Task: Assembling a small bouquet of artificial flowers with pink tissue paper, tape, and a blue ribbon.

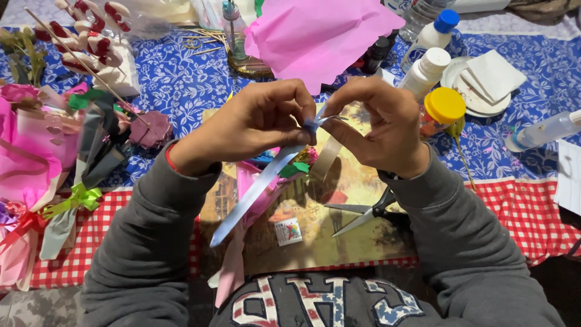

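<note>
The picture board (363, 242) in front of the person has bare room low on its right side, but open scissors (363, 212) lie across it. Past the hands, glue bottles (426, 69), a yellow-capped jar (443, 109) and pink paper (315, 36) block the way. Wrapped bouquets (36, 163) crowd the left edge.

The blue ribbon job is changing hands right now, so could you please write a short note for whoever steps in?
Left hand and right hand: both pinch the blue ribbon at a small loop between the fingertips; its long tail hangs down toward the body.
Under the hands: a pink wrapped flower on a picture board.
Scissors lie open on the board, near the right wrist.
Done: loop begun. Left: no finished bow shows yet.
</note>
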